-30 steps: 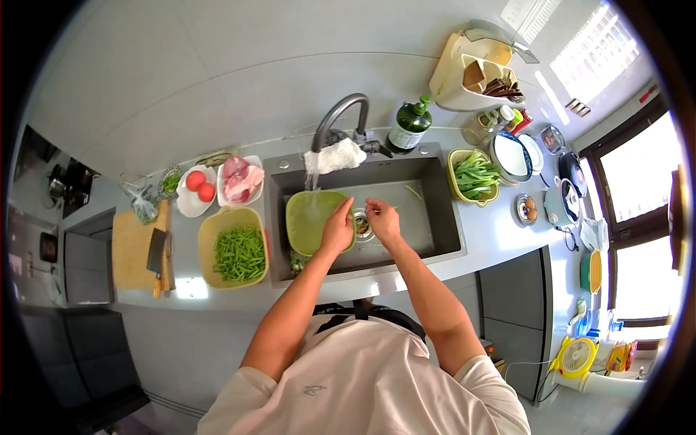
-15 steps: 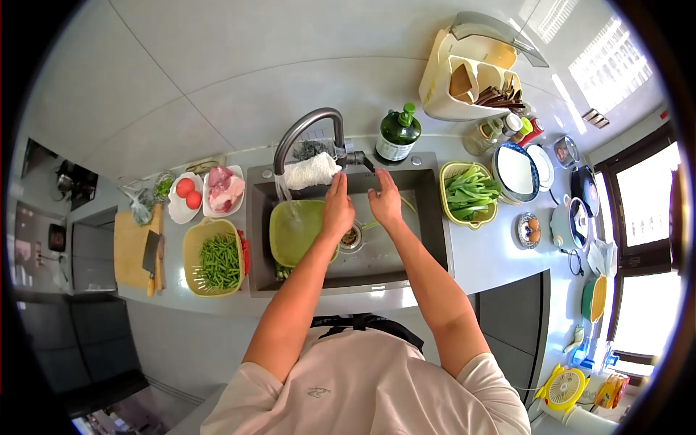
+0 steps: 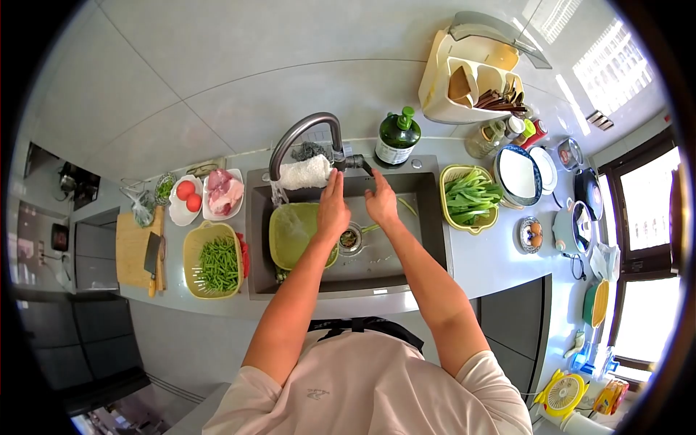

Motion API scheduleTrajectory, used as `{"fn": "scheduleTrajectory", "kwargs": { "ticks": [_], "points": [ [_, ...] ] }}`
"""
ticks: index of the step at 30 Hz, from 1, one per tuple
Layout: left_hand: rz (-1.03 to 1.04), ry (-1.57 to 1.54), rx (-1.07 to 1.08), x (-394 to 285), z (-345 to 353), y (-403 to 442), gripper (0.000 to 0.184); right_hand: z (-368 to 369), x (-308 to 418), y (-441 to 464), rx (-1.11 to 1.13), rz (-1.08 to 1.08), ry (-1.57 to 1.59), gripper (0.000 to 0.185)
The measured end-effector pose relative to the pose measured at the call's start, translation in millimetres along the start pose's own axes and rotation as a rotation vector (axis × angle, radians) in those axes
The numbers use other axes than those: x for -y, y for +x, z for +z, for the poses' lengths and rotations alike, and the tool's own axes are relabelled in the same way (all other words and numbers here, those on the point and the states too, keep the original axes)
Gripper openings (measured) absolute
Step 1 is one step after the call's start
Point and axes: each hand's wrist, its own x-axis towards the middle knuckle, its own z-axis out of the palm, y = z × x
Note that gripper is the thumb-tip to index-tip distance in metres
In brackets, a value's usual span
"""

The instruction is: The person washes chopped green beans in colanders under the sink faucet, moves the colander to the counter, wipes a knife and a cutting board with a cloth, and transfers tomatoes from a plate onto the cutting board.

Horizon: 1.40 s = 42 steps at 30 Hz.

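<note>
My left hand point(image 3: 334, 209), fingers stretched out and pointing away from me, is over the sink point(image 3: 377, 272) beside the end of a rolled white cloth point(image 3: 304, 174). Whether it touches the cloth I cannot tell. My right hand point(image 3: 381, 201) has its fingers extended just below the black lever of the faucet point(image 3: 312, 119); neither hand holds anything. From the spout, water runs down toward a green basin point(image 3: 293, 235) in the sink's left half. Between my forearms the drain point(image 3: 351, 238) shows, with a green stalk near it.
Left of the sink are a basket of green beans point(image 3: 217, 264), raw meat point(image 3: 223, 192), tomatoes point(image 3: 190, 196) and a cleaver point(image 3: 152, 254) on a cutting board point(image 3: 130, 246). A soap bottle point(image 3: 398, 138) stands behind; leafy greens point(image 3: 471, 197), bowls and a utensil holder point(image 3: 442, 87) are to the right.
Both hands have shifted slightly left, staying apart and outstretched. The view has tilted a little. Water still runs from the faucet.
</note>
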Motion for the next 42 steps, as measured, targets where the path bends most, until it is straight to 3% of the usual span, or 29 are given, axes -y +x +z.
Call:
{"fn": "scheduleTrajectory", "kwargs": {
  "ticks": [33, 42],
  "points": [
    [0.055, 0.263, -0.014, 28.4, -15.6, 16.3, 0.073, 6.7, 12.9, -1.6, 0.06, 0.13, 0.106, 0.06],
    [0.021, 0.168, 0.045, 25.1, -19.7, 13.8, 0.072, 3.9, 20.3, -4.2, 0.069, 0.16, 0.123, 0.061]
  ]
}}
